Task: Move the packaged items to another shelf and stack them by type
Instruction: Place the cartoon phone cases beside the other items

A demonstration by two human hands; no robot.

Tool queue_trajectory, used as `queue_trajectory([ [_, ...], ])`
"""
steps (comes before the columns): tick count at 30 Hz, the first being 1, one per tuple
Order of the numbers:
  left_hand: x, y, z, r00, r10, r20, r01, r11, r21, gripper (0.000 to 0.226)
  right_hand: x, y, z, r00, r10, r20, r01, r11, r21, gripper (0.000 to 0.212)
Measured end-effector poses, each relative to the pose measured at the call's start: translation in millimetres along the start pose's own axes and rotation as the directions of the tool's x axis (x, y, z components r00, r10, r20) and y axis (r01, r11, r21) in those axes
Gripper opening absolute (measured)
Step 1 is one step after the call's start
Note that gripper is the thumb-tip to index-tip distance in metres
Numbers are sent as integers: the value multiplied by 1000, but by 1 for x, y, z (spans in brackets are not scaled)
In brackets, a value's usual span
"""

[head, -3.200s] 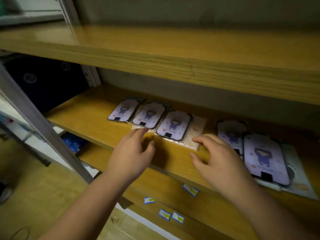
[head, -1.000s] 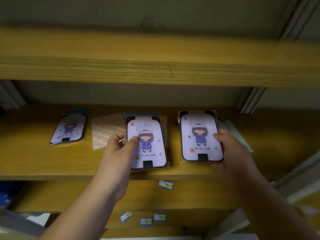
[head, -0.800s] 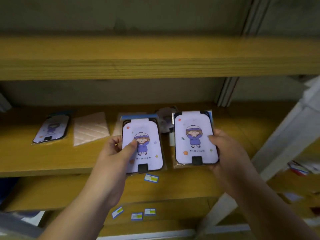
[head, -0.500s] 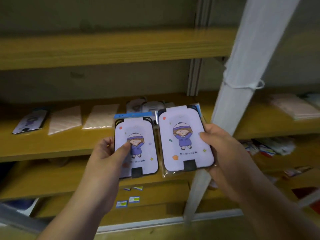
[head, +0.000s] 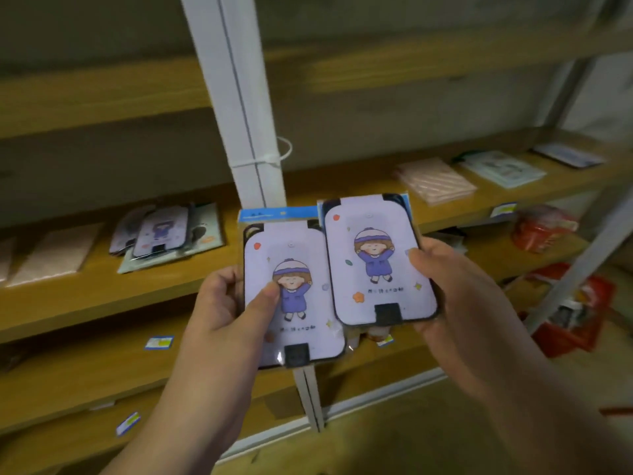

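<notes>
My left hand (head: 226, 310) grips a packaged lilac card holder (head: 294, 296) printed with a cartoon child, thumb on its front. My right hand (head: 442, 286) holds a second, matching packaged card holder (head: 376, 258) beside it, slightly higher. Both are held in the air in front of a white shelf post (head: 246, 108). On the wooden shelf (head: 102, 286) to the left lie more of the same lilac packages (head: 161, 231) on a pale packet, with pinkish quilted packets (head: 54, 252) further left.
Right of the post, the wooden shelf (head: 479, 200) carries a pink striped packet stack (head: 435, 180), a white printed packet (head: 503, 168) and a bluish one (head: 568, 156). Red bags (head: 579, 303) sit low on the right. Small labels (head: 159, 342) mark the shelf edges.
Both hands lifted one lilac package each off the left shelf and carried them rightwards. The view swung right, so the white post now stands behind the packages and the right shelf bay shows.
</notes>
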State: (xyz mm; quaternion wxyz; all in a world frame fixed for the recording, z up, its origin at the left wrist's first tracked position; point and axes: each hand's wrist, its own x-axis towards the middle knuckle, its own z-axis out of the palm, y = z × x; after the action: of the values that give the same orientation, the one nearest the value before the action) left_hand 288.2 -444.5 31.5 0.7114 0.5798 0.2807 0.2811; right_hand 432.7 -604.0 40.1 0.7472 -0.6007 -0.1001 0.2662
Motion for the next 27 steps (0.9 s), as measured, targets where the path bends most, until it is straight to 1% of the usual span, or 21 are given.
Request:
queue_trajectory([
  [2,10,-3,26,998,-38,44,38,999,0,20,7,-1,-27,999,-46,18,45,997,64,29],
  [4,25,-9,51,996,-65,64,65,998,16,18,19,-1,-54,997,-68,42,61,987,150,44],
  [6,45,-17,75,991,-105,77,104,994,14,20,35,-2,-77,998,-69,-13,70,975,210,48],
  [9,77,-28,112,982,-155,105,155,988,8,23,63,-9,-111,989,-49,-139,85,960,265,41],
  [11,99,-33,137,976,-167,142,167,986,9,23,82,-20,-131,983,-45,-181,93,959,269,27],
  [13,118,-38,161,963,-188,191,188,982,20,23,98,-31,-149,979,-42,-201,93,963,252,20],
  [17,152,-44,204,943,-234,237,232,972,38,24,126,-49,-178,960,-58,-276,117,973,200,21],
  [20,167,-49,229,933,-251,259,249,968,40,26,140,-55,-193,951,-68,-303,122,979,164,20],
  [24,182,-54,263,922,-279,269,277,960,45,28,161,-63,-215,948,-44,-315,114,972,207,21],
  [27,189,-61,290,926,-268,266,272,962,20,32,178,-70,-234,954,-43,-296,117,964,237,19],
])
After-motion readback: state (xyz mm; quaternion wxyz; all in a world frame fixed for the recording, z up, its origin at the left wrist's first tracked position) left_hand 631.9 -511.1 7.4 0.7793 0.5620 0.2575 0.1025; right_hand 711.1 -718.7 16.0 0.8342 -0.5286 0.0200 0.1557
